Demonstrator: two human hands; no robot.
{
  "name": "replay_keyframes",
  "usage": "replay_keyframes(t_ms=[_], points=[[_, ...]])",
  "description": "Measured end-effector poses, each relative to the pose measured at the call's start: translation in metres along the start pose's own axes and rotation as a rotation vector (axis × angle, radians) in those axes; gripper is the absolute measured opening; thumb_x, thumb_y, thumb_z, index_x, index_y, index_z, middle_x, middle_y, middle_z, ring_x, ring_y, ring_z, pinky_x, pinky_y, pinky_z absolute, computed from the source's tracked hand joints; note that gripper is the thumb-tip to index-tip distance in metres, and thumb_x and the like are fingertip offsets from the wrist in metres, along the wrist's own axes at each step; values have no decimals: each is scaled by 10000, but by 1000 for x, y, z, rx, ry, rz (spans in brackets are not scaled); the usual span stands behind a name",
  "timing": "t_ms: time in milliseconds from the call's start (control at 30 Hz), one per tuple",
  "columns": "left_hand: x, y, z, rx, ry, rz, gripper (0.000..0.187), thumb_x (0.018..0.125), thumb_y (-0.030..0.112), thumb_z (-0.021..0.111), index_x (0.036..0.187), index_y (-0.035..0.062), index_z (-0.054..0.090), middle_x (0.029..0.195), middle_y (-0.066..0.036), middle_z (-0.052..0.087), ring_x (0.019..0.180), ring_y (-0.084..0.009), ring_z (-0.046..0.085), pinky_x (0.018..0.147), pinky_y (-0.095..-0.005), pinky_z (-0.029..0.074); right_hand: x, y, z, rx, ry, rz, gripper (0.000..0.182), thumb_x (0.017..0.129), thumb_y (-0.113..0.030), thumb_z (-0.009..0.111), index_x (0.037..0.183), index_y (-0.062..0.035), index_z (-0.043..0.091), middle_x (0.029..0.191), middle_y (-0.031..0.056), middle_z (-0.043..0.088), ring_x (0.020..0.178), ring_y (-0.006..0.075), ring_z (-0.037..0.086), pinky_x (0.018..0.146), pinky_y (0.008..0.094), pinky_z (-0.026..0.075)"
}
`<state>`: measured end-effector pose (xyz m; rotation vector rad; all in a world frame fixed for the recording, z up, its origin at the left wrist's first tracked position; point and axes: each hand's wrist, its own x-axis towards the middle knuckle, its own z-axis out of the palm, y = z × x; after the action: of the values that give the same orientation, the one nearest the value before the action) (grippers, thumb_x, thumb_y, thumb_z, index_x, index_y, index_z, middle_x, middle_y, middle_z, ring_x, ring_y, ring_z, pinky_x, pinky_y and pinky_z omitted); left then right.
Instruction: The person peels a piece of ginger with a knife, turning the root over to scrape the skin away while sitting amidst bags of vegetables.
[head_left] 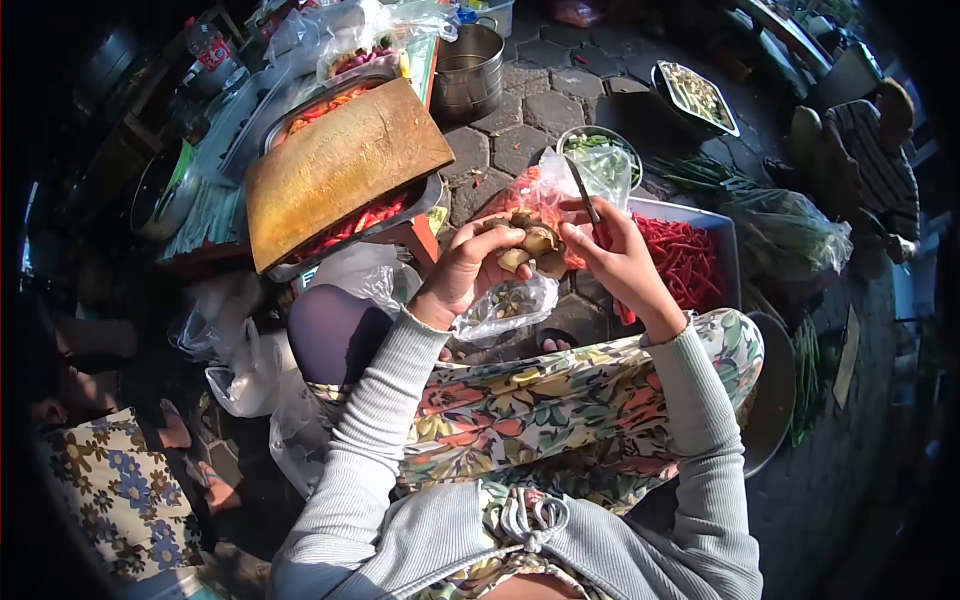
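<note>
The ground is grey hexagonal paving [545, 105], sunlit, with a person seated low over it, a floral cloth across the knees. To the left a wooden cutting board [340, 165] lies tilted across a metal tray [425, 200] of red chillies, and a steel pot [468, 70] stands beyond it. Ahead sits a bowl of green vegetables [600, 155]; to the right a white tray of red chillies [685, 255], then a bag of greens [790, 235]. Another person in a striped shirt [870, 150] sits at the far right. Plastic bags [505, 305] crowd the space below the hands. The left hand [470, 270] is closed around a knobbly brownish root [530, 245], held just above the knees. The right hand [620, 255] grips a small knife [583, 195], blade pointing up, fingertips touching the root.
</note>
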<state>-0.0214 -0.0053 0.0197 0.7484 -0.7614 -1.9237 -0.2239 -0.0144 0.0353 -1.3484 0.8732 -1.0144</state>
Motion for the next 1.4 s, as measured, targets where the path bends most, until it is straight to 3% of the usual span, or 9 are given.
replay_keyframes(t_ms=[167, 300, 333, 500, 533, 633, 767, 867, 1400], points=[[10, -22, -10, 35, 69, 88, 200, 878, 161, 601, 1031, 34, 581, 865, -30, 644, 639, -88, 607, 527, -206, 500, -7, 9, 9, 122, -20, 178, 327, 862, -34, 629, 1165, 7, 511, 992, 59, 634, 865, 74, 601, 755, 217, 489], [8, -36, 7, -189, 259, 170, 443, 961, 388, 430, 1124, -9, 542, 1002, -91, 628, 853, -156, 618, 766, -275, 499, -6, 13, 11, 244, 8, 308, 329, 859, -31, 633, 1162, -21, 508, 900, 31, 642, 827, 63, 606, 705, 193, 481], [6, -37, 6, -266, 87, 254, 575, 976, 466, 303, 1193, -31, 494, 1099, -118, 594, 985, -182, 586, 879, -301, 453, -5, 17, 14, 228, 16, 299, 319, 861, -33, 631, 1156, -22, 510, 913, 29, 637, 835, 63, 603, 704, 195, 479], [6, -54, -6, -211, 249, 313, 531, 970, 428, 327, 1189, -28, 488, 1009, -91, 601, 922, -188, 598, 813, -308, 483, -9, 27, 35, 247, -28, 294, 314, 893, -81, 602, 1170, -33, 461, 929, 17, 624, 813, 59, 589, 653, 202, 444], [5, -53, -11, -307, 278, 273, 495, 962, 409, 346, 1158, -16, 506, 985, -89, 607, 894, -194, 606, 789, -315, 492, -9, 25, 33, -44, -62, 323, 299, 914, -137, 579, 1165, -32, 455, 877, 16, 619, 746, 50, 567, 611, 218, 428], [5, -51, -19, -501, 299, 238, 410, 938, 372, 387, 1059, 15, 549, 946, -107, 628, 814, -218, 624, 713, -344, 510, -4, 33, 31, -523, 10, -333, 386, 899, -152, 527, 1265, -68, 437, 776, 118, 607, 596, 210, 594, 550, 317, 441], [4, -43, -21, -543, 358, 184, 410, 932, 367, 397, 1040, 6, 558, 962, -118, 640, 797, -220, 631, 698, -347, 517, -15, 13, 34, -617, -180, -60, 499, 858, -133, 546, 1334, -88, 406, 761, 147, 607, 573, 298, 590, 525, 354, 453], [2, -40, -17, -492, 402, 206, 411, 925, 368, 405, 1034, 5, 565, 969, -120, 645, 780, -212, 635, 662, -330, 527, -18, 20, 41, -735, -162, -238, 710, 751, -44, 604, 1410, -151, 360, 627, 112, 557, 481, 253, 548, 498, 344, 448], [-3, -35, -9, -440, 474, 156, 498, 921, 410, 389, 988, -45, 579, 782, -103, 622, 673, -177, 608, 624, -287, 508, -23, 23, 48, -1009, -150, -400, 643, 773, -114, 620, 1379, -188, 417, 634, 44, 501, 462, 226, 533, 430, 349, 438]])
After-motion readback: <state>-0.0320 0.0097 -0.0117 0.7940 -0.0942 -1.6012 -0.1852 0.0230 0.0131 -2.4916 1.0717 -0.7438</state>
